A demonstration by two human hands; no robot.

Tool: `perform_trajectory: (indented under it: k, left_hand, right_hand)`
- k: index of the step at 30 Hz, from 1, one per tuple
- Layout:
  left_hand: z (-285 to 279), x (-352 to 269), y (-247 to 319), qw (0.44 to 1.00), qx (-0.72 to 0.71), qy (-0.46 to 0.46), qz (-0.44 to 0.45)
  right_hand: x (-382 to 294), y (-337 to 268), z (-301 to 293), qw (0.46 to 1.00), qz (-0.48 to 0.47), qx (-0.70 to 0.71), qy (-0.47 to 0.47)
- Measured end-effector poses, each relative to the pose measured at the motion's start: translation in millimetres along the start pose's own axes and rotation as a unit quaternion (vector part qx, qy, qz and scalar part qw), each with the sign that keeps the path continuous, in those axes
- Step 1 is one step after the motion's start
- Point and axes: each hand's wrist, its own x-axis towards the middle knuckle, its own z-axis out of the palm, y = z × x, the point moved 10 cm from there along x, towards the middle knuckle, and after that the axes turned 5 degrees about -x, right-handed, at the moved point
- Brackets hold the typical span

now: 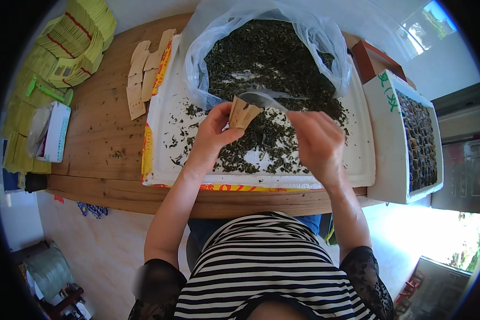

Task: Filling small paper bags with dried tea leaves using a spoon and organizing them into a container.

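Note:
My left hand (218, 130) grips a small kraft paper packet (244, 115), its mouth tilted toward the upper right. My right hand (319, 140) is closed around the handle of a spoon (273, 101), blurred and shiny. The spoon's bowl end is at the packet's mouth; how much it carries is hard to make out. Below and behind both hands, loose dark dried leaves, likely tea (260, 138), are scattered on a white foam tray (160, 148). A clear plastic bag (196, 76) lies with its wide mouth toward me, and a large heap of the same leaves (260, 48) fills it.
Flat kraft packets (136, 86) lie left of the tray on the wooden table (100, 132). Farther left are stacked yellow packets (70, 40), a green plastic tool (48, 91) and a small white box (58, 132). At right stand a foam box (388, 140) of packed rows and a reddish-brown box (378, 62).

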Motion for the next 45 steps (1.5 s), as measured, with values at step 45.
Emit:
perform_trajectory:
  k: [45]
  left_hand:
    - [13.8, -3.1, -0.5, 0.994, -0.092, -0.054, -0.019]
  right_hand:
    - [-48.2, 56.2, -11.5, 0.976, 0.189, 0.086, 0.069]
